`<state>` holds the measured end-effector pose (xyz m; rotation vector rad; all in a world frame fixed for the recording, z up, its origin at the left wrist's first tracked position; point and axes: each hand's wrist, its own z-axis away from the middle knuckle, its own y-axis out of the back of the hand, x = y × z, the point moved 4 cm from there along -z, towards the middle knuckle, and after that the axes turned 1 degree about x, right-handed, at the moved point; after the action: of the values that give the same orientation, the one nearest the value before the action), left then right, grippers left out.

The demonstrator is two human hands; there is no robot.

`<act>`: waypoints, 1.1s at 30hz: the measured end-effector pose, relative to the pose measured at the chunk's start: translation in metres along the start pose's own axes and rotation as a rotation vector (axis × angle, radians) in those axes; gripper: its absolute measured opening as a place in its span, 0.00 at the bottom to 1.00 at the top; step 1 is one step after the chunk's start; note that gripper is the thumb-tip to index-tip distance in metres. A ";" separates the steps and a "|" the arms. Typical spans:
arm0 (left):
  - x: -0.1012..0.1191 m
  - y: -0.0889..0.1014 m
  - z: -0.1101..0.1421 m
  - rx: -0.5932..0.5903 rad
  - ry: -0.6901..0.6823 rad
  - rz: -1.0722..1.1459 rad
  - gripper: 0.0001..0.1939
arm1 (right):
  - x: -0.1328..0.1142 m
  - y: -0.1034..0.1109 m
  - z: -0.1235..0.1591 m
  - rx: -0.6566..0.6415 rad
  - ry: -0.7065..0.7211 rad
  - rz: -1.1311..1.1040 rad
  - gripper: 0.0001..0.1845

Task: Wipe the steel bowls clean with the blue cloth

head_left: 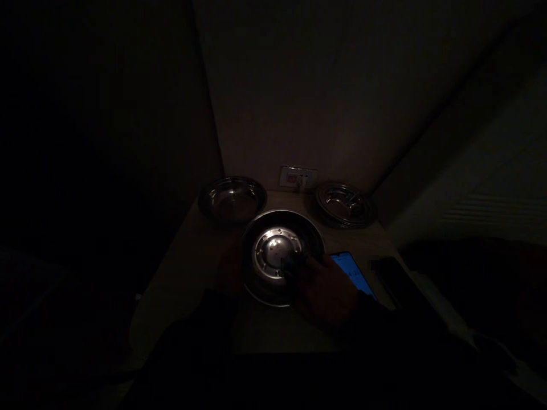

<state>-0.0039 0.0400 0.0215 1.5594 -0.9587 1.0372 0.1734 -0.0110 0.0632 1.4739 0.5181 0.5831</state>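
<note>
The room is very dark. On the small wooden table, a round steel bowl (277, 248) with a ring of dimples in its base sits in front of me, catching some light. Against its left rim rests my left hand (229, 270); its fingers are lost in shadow. My right hand (327, 287) reaches over the right rim, fingers curled around a small dark bunched thing (294, 265) at the bowl's inside. Whether that is a cloth or a scrubber, I cannot tell. Small dark specks or drops show on the bowl's base.
Behind to the left stands another steel bowl (233, 200); behind to the right, stacked steel plates (346, 205). A lit phone (352, 272) lies beside my right hand, near a dark long object (399, 282). A wall socket (298, 177) holds a plug.
</note>
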 end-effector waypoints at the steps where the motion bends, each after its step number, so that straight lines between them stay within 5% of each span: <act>1: 0.000 0.000 0.000 0.007 0.013 0.011 0.19 | -0.002 0.000 0.001 0.001 0.002 -0.016 0.15; 9: -0.006 -0.002 -0.001 0.059 0.033 -0.042 0.10 | -0.035 -0.012 -0.009 0.052 -0.008 -0.262 0.26; 15: -0.011 0.001 -0.002 0.057 0.093 0.034 0.20 | -0.053 -0.018 -0.048 0.150 -0.064 -0.341 0.38; 23: -0.002 0.002 -0.002 0.010 -0.071 -0.118 0.12 | -0.041 -0.017 -0.016 0.096 0.006 -0.188 0.31; 27: -0.001 0.000 -0.001 0.043 0.060 0.037 0.13 | -0.018 -0.014 0.007 0.078 0.037 -0.046 0.19; 33: 0.005 0.000 0.000 0.029 0.118 0.076 0.17 | -0.004 -0.011 0.014 0.133 0.087 0.042 0.17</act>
<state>-0.0024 0.0397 0.0259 1.4782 -0.9311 1.1876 0.1800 -0.0248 0.0524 1.5938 0.6049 0.6579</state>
